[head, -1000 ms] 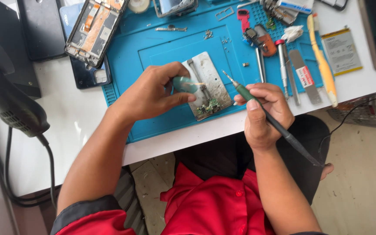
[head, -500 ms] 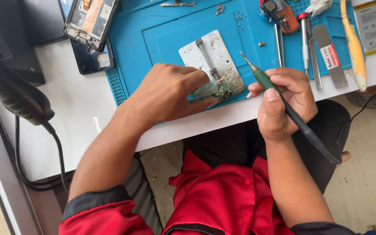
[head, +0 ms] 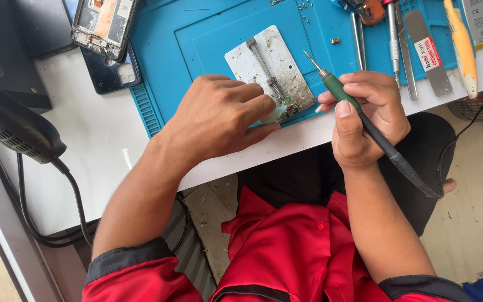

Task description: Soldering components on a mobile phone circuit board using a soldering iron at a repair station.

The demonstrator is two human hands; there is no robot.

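Gripping slim soldering iron (head: pixel 359 112) (green-sleeved)

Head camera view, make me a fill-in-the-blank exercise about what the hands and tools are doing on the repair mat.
1. The right hand holds a soldering iron with a ____ grip.
2. The left hand rests on the metal board holder, which lies on a ____ silicone mat.
3. The opened phone lies to the ____ of the board holder.

Missing words: green; blue; left
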